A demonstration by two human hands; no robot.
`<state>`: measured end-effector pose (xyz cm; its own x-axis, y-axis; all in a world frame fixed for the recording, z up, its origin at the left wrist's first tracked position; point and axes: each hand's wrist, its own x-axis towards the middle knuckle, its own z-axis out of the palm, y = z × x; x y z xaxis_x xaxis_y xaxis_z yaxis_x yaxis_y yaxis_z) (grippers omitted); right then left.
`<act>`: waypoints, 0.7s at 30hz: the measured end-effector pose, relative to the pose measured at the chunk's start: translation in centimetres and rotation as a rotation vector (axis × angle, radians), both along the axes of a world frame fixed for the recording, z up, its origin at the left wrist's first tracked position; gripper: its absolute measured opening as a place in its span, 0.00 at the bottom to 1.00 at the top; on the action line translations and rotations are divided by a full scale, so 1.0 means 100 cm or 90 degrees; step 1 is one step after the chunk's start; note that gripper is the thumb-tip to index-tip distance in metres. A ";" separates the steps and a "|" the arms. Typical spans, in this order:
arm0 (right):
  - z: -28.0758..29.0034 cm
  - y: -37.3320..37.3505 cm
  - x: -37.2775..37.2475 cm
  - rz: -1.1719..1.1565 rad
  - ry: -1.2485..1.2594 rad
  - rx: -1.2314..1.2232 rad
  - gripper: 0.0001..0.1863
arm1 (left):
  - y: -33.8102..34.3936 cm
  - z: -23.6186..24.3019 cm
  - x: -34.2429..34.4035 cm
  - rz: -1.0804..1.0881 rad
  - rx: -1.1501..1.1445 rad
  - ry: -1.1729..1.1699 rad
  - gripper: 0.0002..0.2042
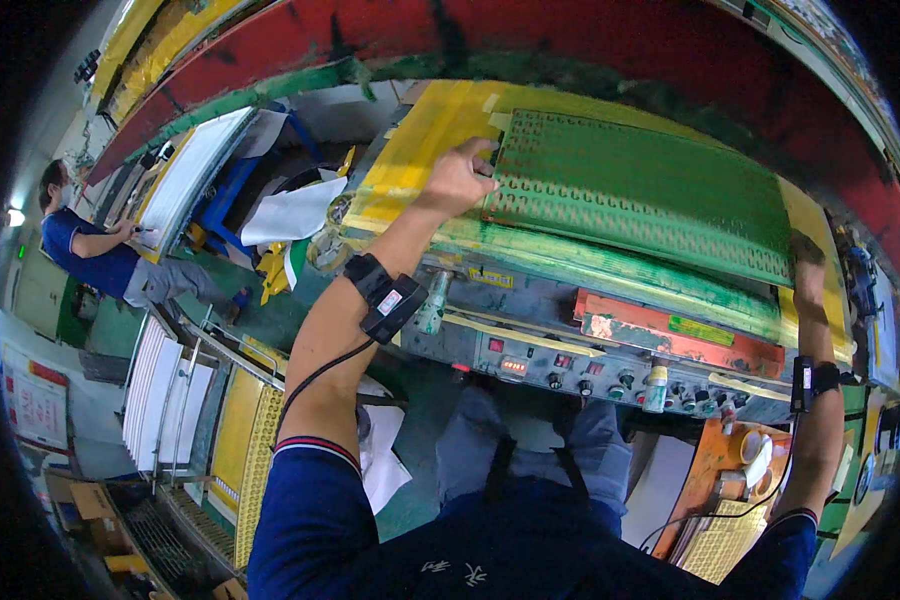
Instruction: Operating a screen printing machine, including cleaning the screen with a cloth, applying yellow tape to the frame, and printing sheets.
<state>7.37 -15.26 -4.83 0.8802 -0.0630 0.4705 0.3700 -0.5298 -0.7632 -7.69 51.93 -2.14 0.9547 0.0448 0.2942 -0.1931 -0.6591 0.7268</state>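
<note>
A large green circuit-board panel [640,190] with rows of small copper-coloured marks lies across the yellow top of a machine [410,150]. At its left edge, my left hand [457,180] has its thumb and fingers curled on the side of the panel. My right hand [808,262] is at the near right corner, its fingers closed on that edge and partly lost in shadow. A dark strip shows under the near right edge, so the panel seems slightly raised there. Both wrists carry black straps with small boxes.
A red beam [570,50] with green stains spans above the machine. Along the front runs a control panel [560,375] with knobs and a lit display. Racks of sheets [170,400] stand at left; another person [95,240] works beyond. An orange bench [720,460] holds containers at lower right.
</note>
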 end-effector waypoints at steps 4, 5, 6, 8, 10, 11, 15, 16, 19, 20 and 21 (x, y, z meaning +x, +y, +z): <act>0.004 0.007 -0.001 -0.037 0.013 -0.068 0.23 | 0.000 0.002 -0.003 0.013 0.035 -0.020 0.31; 0.007 0.007 -0.004 -0.037 0.013 -0.067 0.23 | 0.000 0.001 -0.001 0.002 0.025 -0.021 0.31; 0.014 0.013 -0.010 -0.057 0.083 -0.032 0.23 | 0.001 -0.001 0.001 -0.007 0.016 -0.022 0.31; 0.017 0.027 -0.015 -0.073 0.152 0.004 0.23 | 0.008 -0.009 0.004 0.001 0.018 -0.040 0.30; 0.016 0.029 -0.017 -0.067 0.037 0.021 0.21 | 0.006 -0.009 0.006 0.000 0.016 -0.059 0.29; 0.015 0.031 -0.017 -0.068 0.036 0.020 0.21 | 0.006 -0.009 0.005 0.007 0.031 -0.056 0.29; 0.012 0.014 -0.012 -0.050 0.035 0.019 0.20 | -0.005 0.001 0.000 0.046 0.100 -0.038 0.28; 0.010 0.011 -0.010 -0.047 0.086 0.024 0.19 | -0.005 -0.001 -0.004 0.047 0.101 -0.039 0.28; 0.003 0.013 -0.008 -0.072 0.034 0.026 0.18 | -0.005 -0.012 -0.025 0.081 0.172 -0.069 0.26; 0.001 0.012 -0.008 -0.075 0.033 0.026 0.18 | -0.008 -0.018 -0.037 0.078 0.143 -0.109 0.24; 0.000 0.011 -0.007 -0.089 0.012 -0.027 0.17 | -0.010 -0.021 -0.047 0.077 0.114 -0.149 0.23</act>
<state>6.65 -14.18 -4.86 0.8729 -0.1668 0.4585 0.2756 -0.6068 -0.7455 -12.44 50.92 -4.29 0.8512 0.0821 0.5184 -0.2531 -0.8011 0.5424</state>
